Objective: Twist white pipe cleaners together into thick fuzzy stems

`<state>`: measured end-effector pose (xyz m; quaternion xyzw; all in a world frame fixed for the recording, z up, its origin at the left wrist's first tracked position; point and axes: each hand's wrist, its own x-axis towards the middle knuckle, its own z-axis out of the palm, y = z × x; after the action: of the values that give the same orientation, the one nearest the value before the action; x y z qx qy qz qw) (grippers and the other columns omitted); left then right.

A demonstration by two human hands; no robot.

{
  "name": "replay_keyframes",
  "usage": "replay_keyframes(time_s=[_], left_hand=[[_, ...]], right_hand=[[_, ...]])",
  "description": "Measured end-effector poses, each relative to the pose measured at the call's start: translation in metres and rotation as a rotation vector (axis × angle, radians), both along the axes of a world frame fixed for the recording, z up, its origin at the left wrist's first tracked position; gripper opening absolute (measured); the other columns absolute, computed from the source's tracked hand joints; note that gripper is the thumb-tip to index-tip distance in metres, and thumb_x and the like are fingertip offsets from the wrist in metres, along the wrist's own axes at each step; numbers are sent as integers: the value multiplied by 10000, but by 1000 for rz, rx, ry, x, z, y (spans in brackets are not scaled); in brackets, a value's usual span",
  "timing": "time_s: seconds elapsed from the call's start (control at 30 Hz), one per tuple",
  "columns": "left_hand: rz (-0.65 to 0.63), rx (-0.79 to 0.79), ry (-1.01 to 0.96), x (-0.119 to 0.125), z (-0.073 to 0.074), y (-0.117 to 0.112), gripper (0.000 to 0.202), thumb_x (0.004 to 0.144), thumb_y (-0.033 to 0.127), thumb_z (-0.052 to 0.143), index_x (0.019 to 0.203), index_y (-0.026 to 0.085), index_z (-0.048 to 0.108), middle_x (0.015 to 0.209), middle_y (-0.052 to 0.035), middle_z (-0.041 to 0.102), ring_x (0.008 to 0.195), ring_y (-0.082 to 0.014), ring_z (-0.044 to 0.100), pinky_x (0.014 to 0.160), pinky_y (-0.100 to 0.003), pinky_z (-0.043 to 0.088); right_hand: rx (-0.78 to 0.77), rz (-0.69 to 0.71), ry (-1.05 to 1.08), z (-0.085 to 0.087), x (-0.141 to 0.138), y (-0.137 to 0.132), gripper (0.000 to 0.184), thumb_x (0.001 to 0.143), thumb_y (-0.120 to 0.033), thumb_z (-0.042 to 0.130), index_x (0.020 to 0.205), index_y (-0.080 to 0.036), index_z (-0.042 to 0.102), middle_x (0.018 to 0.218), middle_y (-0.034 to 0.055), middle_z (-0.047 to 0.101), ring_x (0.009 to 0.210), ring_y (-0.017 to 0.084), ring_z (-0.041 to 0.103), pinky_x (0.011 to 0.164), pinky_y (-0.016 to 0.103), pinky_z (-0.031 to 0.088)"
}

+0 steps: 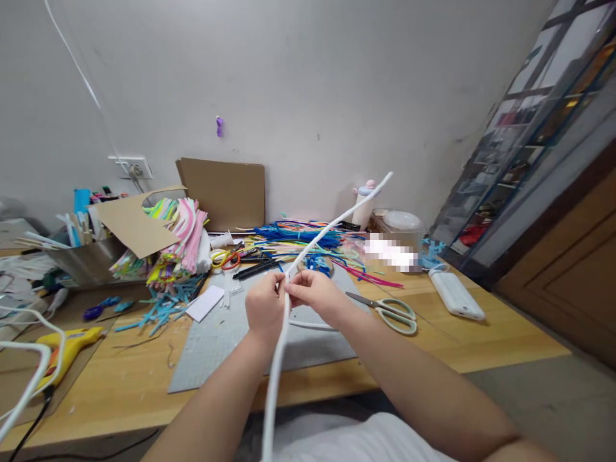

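A long white fuzzy stem (337, 221), which looks like a pipe cleaner, slants up to the right from between my hands. A white length also runs down from them towards me. My left hand (265, 305) pinches the stem over the grey mat (206, 356). Close beside it, my right hand (315, 292) has thumb and finger pressed together on the same stem. Another white strand (312, 326) lies on the mat beneath my right hand. Green-handled scissors (397, 314) rest to the right of that hand, blades partly over the mat.
Colored pipe cleaners (298, 237) are heaped along the wall. At left are bundled pastel stems (178, 247), a metal container (86, 260) and a yellow glue gun (72, 346). A white power bank (455, 295) and a lidded tub (402, 221) are at right.
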<state>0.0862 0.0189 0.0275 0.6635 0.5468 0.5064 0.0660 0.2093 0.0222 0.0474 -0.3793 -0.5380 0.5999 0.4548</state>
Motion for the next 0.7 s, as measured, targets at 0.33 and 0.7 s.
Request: replay_keyframes(time_s=[0.33, 0.7], left_hand=[[87, 130, 136, -2, 7, 3, 198, 847, 246, 469, 828, 163, 647, 749, -78, 663, 697, -195, 578, 670, -291, 384], [-173, -65, -269, 1, 23, -7, 180, 795, 331, 573, 766, 169, 647, 689, -23, 662, 606, -142, 566, 582, -237, 409]], right_hand=[[57, -55, 23, 17, -6, 13, 229, 660, -288, 634, 838, -162, 565, 575, -66, 486, 389, 36, 355, 347, 175, 253], [104, -118, -10, 24, 4, 8, 221, 653, -343, 662, 722, -141, 608, 435, -92, 355, 385, 41, 244, 382, 212, 162]])
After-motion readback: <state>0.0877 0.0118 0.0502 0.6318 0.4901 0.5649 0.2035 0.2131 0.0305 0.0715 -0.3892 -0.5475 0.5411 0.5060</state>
